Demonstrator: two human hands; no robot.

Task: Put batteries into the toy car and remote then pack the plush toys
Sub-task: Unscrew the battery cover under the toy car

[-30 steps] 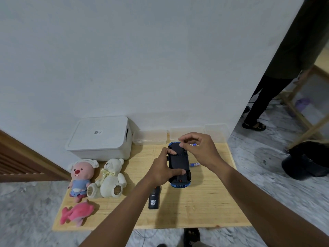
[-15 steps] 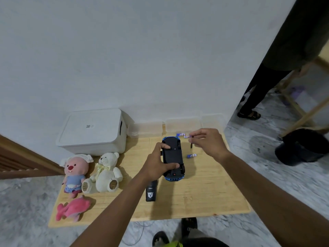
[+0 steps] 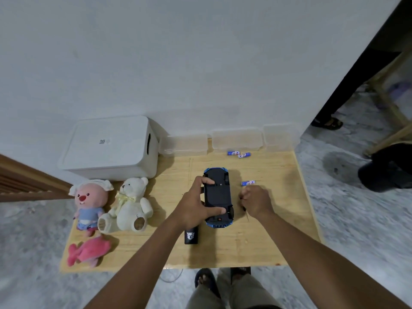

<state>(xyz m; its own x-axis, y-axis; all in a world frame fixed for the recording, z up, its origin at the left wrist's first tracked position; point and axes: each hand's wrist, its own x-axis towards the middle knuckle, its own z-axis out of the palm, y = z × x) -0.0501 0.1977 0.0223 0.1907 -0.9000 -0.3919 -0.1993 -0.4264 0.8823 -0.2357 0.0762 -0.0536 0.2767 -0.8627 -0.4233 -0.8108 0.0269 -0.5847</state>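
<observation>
The blue toy car (image 3: 218, 197) lies upside down on the wooden table (image 3: 267, 241), its black underside facing up. My left hand (image 3: 196, 208) grips it from the left, thumb across its near end. My right hand (image 3: 256, 201) is a fist just right of the car, closed on a thin dark tool (image 3: 246, 214) that looks like a small screwdriver. One blue battery (image 3: 248, 183) lies just beyond that fist; two more batteries (image 3: 238, 154) lie near the wall. The black remote (image 3: 191, 236) is partly under my left wrist. A pink beaver plush (image 3: 89, 201), a white bear plush (image 3: 130, 204) and a pink fish plush (image 3: 89, 253) are at the left.
A white lidded storage box (image 3: 109, 148) stands at the back left. Three clear plastic containers (image 3: 236, 139) line the wall. Another person's legs (image 3: 327, 117) and a black object (image 3: 388, 168) are on the floor to the right. My feet (image 3: 205, 282) are by the table's near edge.
My right hand has left the car's far end, swung right with the thin tool and come down as a fist beside the car. My left hand has kept its hold on the car.
</observation>
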